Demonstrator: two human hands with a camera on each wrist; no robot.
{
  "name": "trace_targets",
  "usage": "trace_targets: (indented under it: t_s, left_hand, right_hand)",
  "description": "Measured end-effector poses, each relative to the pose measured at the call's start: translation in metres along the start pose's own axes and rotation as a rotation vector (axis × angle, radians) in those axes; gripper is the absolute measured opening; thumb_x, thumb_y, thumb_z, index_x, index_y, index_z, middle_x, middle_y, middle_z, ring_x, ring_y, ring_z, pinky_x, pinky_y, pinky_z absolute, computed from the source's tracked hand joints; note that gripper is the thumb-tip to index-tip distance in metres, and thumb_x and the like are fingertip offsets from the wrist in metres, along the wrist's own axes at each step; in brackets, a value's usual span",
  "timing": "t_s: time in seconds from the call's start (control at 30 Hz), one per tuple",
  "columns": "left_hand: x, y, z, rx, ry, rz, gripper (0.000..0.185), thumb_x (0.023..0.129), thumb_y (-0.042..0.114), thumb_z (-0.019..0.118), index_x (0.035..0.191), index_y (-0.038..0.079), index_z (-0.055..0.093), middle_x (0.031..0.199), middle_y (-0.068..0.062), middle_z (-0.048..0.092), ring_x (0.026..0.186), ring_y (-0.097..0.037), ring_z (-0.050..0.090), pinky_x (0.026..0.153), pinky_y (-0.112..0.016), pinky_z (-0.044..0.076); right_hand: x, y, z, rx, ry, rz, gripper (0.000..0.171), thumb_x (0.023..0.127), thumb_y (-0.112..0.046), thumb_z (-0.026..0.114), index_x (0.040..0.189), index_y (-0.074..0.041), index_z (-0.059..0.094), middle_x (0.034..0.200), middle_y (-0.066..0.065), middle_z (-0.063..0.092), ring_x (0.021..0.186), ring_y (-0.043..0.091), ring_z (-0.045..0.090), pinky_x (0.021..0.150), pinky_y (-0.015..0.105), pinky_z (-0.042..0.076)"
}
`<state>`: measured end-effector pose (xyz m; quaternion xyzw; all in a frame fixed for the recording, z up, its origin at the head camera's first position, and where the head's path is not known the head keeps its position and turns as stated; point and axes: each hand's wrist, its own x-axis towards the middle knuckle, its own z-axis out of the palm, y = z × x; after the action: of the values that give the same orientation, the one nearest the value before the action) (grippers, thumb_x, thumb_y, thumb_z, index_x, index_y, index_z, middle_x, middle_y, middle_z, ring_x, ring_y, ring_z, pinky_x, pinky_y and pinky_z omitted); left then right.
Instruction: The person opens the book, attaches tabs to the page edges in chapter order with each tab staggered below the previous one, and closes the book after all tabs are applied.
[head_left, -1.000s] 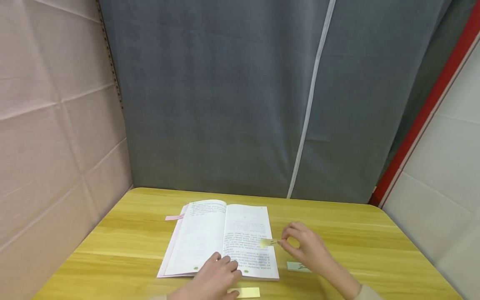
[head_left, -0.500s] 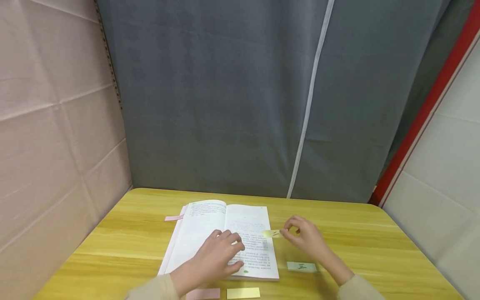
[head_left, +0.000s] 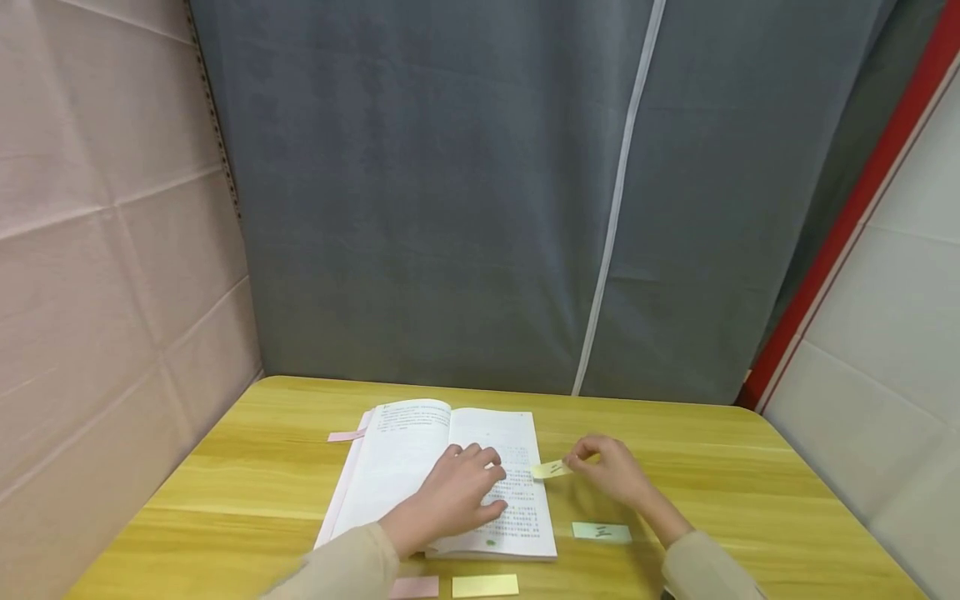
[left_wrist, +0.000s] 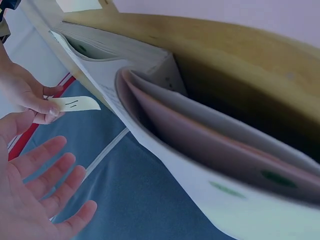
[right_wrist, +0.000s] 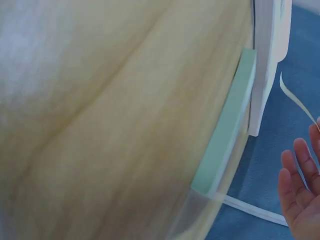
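Head view: my left hand [head_left: 457, 493] lies flat on the right page of the open book [head_left: 405, 467], lower centre of frame, fingers [head_left: 483, 467] straight and released, gripping nothing. Left wrist view agrees: palm open, fingers [left_wrist: 45, 165] spread, lower left of that frame.

My right hand [head_left: 611, 471] sits just right of the book, thumb and forefinger grasping a small yellow sticky note [head_left: 551, 469] by its right end. The note has a dark mark on it and hangs at the right edge of the right page; can't tell whether it touches the paper. It also shows in the left wrist view [left_wrist: 75, 103], upper left, pinched the same way.

On the wooden surface [head_left: 750, 492]:
- green note pad [head_left: 602, 532], right of the book, below my right hand, near but apart from it; the right wrist view shows its edge [right_wrist: 227, 130] mid-frame.
- yellow pad [head_left: 485, 586] and pink pad [head_left: 415, 587] at the bottom edge, side by side, just below the book.
- pink tab [head_left: 345, 436] sticking out of the book's upper left edge.

Grey curtain [head_left: 450, 192] fills the upper frame behind the surface.
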<state>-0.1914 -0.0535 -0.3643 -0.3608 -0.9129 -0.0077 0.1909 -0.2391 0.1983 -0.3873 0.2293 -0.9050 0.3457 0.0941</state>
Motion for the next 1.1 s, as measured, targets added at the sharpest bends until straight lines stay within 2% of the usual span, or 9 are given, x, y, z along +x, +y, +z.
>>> trace_targets:
  t_s: [0.17,0.47,0.57,0.77,0.93,1.1]
  left_hand:
    - [0.012,0.005,0.004,0.020,-0.035,-0.005,0.028,0.077,0.040,0.058,0.092,0.018,0.066,0.095,0.005,0.056,0.082,-0.013,0.049,0.066,-0.028,0.037]
    - [0.030,0.014,0.018,-0.016,-0.185,-0.033,0.032,0.076,0.042,0.060,0.099,0.020,0.064,0.092,0.009,0.057,0.080,-0.010,0.048,0.068,-0.029,0.037]
    - [0.035,0.015,0.027,-0.038,-0.225,-0.023,0.038,0.077,0.043,0.060,0.106,0.019,0.062,0.097,0.008,0.058,0.085,-0.010,0.049,0.072,-0.030,0.037]
    - [0.041,0.016,0.043,-0.083,-0.303,-0.036,0.050,0.078,0.047,0.057,0.119,0.018,0.054,0.117,0.006,0.052,0.104,-0.015,0.047,0.087,-0.041,0.035]
    - [0.044,0.015,0.047,-0.080,-0.338,-0.052,0.049,0.078,0.051,0.055,0.115,0.019,0.056,0.113,0.006,0.054,0.103,-0.015,0.047,0.090,-0.043,0.033]
    - [0.048,0.015,0.050,-0.056,-0.341,-0.046,0.049,0.076,0.054,0.057,0.111,0.020,0.058,0.106,0.008,0.054,0.100,-0.014,0.047,0.090,-0.043,0.032]
  right_hand:
    - [0.002,0.007,0.002,0.048,-0.040,0.001,0.015,0.081,-0.019,0.062,0.068,-0.012,0.061,0.075,-0.009,0.056,0.081,0.017,0.054,0.074,0.044,0.042]
    - [0.006,0.015,0.006,0.028,-0.056,0.035,0.019,0.082,-0.021,0.062,0.066,-0.012,0.059,0.074,-0.009,0.056,0.080,0.016,0.054,0.074,0.042,0.042]
    - [0.006,0.016,0.007,0.021,-0.059,0.033,0.018,0.081,-0.020,0.062,0.065,-0.013,0.059,0.073,-0.009,0.056,0.078,0.015,0.053,0.073,0.040,0.042]
    - [0.005,0.016,0.008,0.016,-0.065,0.015,0.016,0.081,-0.016,0.062,0.065,-0.014,0.059,0.072,-0.009,0.056,0.075,0.014,0.053,0.071,0.039,0.043]
    - [0.005,0.016,0.008,-0.004,-0.072,0.015,0.017,0.081,-0.016,0.062,0.065,-0.014,0.059,0.073,-0.009,0.055,0.075,0.013,0.053,0.070,0.038,0.043]
    - [0.006,0.015,0.008,-0.028,-0.078,0.024,0.018,0.081,-0.017,0.063,0.064,-0.014,0.058,0.073,-0.009,0.055,0.076,0.014,0.053,0.071,0.037,0.043]
